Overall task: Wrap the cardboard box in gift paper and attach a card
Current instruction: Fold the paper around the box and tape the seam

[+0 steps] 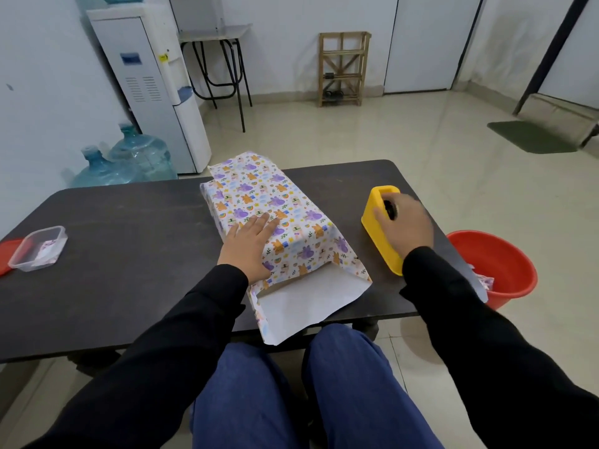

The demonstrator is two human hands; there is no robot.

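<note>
Cardboard box (275,205) lies at centre of the dark table (129,238), sleeved in gift paper (304,299), near end unfolded. Left hand (248,246) presses flat on top, fingers straight. Right hand (406,223) rests on the yellow tape dispenser (377,231); blurred, grasp not determinable. Red bucket (505,264) stands beyond the table's right edge.

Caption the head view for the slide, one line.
Left hand presses the gift paper flat while the right hand grips the yellow dispenser; the paper's near end lies open.
</note>
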